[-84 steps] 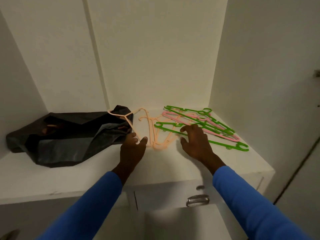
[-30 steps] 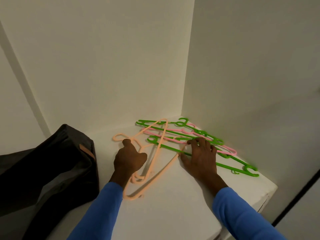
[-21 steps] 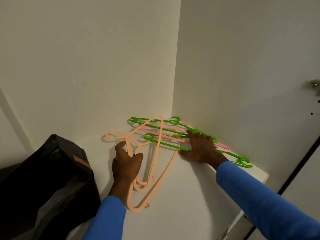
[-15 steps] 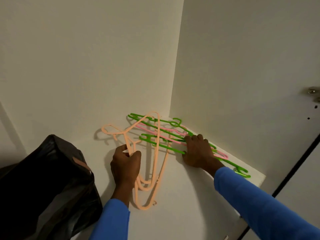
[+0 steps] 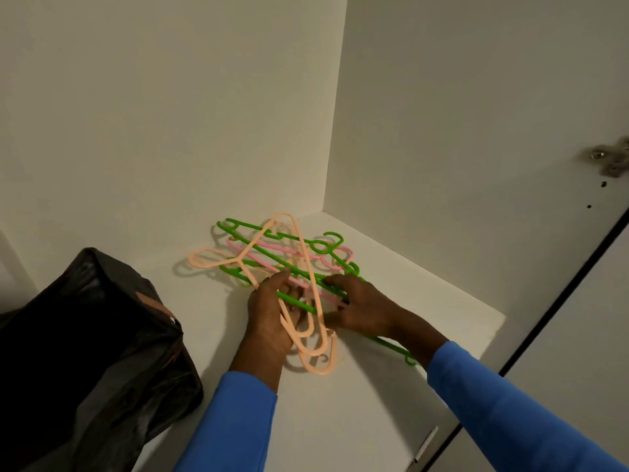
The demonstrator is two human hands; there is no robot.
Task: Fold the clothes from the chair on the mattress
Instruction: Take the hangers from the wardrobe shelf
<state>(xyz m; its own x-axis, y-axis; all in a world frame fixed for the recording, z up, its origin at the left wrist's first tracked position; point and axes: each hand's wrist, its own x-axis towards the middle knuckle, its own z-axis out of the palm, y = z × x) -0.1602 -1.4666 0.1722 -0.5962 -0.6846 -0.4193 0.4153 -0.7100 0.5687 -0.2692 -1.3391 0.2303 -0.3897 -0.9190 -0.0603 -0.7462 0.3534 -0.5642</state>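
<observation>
Several plastic hangers lie in a loose pile in the back right corner of a white wardrobe shelf [image 5: 340, 413]. Peach hangers [image 5: 299, 247] are on top, and my left hand [image 5: 269, 318] holds them with the fingers curled round their bars. Green hangers [image 5: 258, 229] and pink hangers [image 5: 343, 250] lie beneath. My right hand [image 5: 360, 304] rests on the green and pink hangers, fingers bent over them. No clothes, chair or mattress are in view.
A black bag [image 5: 85, 352] with a tan tag sits on the shelf at the left, close to my left sleeve. White wardrobe walls close the back and right. An open door with a metal hinge [image 5: 609, 161] stands at the far right.
My left hand has gathered the peach hangers and swung them right, onto the green and pink pile. My right hand has stayed on the green and pink hangers.
</observation>
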